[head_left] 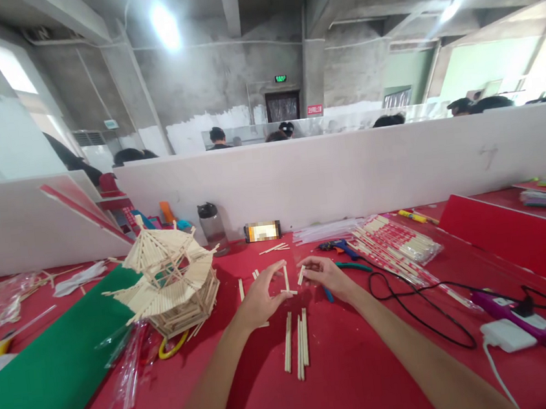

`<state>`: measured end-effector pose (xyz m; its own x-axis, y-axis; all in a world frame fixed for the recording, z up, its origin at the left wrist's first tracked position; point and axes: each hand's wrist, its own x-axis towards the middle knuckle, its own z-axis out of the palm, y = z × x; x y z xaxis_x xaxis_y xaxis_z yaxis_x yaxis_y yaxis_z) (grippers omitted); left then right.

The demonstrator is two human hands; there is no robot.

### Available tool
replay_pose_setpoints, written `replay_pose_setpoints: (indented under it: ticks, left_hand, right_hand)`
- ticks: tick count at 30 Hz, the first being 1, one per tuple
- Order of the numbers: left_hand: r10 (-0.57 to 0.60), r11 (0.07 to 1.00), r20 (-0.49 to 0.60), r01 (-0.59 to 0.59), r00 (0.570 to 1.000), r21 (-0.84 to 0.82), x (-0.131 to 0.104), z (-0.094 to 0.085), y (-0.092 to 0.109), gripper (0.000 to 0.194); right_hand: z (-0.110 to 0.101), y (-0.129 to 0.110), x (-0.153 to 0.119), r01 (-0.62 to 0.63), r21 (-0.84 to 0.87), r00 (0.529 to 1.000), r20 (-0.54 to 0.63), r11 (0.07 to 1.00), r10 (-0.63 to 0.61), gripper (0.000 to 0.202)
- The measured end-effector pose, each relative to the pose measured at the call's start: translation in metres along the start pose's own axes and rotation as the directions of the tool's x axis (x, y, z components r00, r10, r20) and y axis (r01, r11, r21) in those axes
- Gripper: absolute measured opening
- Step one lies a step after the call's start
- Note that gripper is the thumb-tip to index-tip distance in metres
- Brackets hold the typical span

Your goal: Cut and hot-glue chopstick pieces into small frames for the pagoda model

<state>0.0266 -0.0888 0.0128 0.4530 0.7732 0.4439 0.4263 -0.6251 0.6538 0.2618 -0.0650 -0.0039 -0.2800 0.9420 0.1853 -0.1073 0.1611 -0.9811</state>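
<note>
Red covers the counter (370,383) in the head view, and above it both hands work with pale wooden sticks. The left hand (261,300) grips an upright stick (286,278) with a crosspiece (289,292) at its foot; whether they are glued is too small to tell. The right hand (328,275) pinches a short stick (301,275) just beside them. If that joint is weak, a nudge could twist it out of square. Loose sticks (287,343) lie between the forearms, where a lowered wrist might scatter them. A black cable (436,324) loops near the right forearm; if it feeds the glue gun (339,247), a snag could drag that. A swinging left elbow could crack the wooden model house (173,273).
</note>
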Motion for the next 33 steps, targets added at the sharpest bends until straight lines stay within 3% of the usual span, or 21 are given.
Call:
replay_pose_setpoints:
  ticks: [7, 18, 27, 33]
  left_hand:
    - [-0.009, 1.000, 0.013, 0.009, 1.000, 0.002, 0.000, 0.002, -0.002, 0.066]
    - [0.025, 0.992, 0.021, -0.027, 0.999, 0.123, 0.001, 0.003, -0.005, 0.069]
    - [0.101, 0.942, 0.086, -0.123, 0.991, 0.312, 0.000, 0.013, 0.006, 0.062]
    - [0.090, 0.925, 0.081, -0.113, 0.993, 0.362, 0.001, 0.016, 0.007, 0.066]
  right_hand:
    - [0.003, -0.006, -0.004, -0.080, 0.105, 0.996, -0.030, 0.991, 0.083, 0.042]
    - [0.007, 0.004, -0.002, -0.188, 0.197, 0.977, -0.066, 0.962, 0.205, 0.046]
    - [0.016, 0.002, -0.004, -0.169, 0.159, 0.982, -0.058, 0.973, 0.180, 0.043]
    - [0.017, 0.002, -0.004, -0.162, 0.116, 0.982, -0.079, 0.980, 0.172, 0.042]
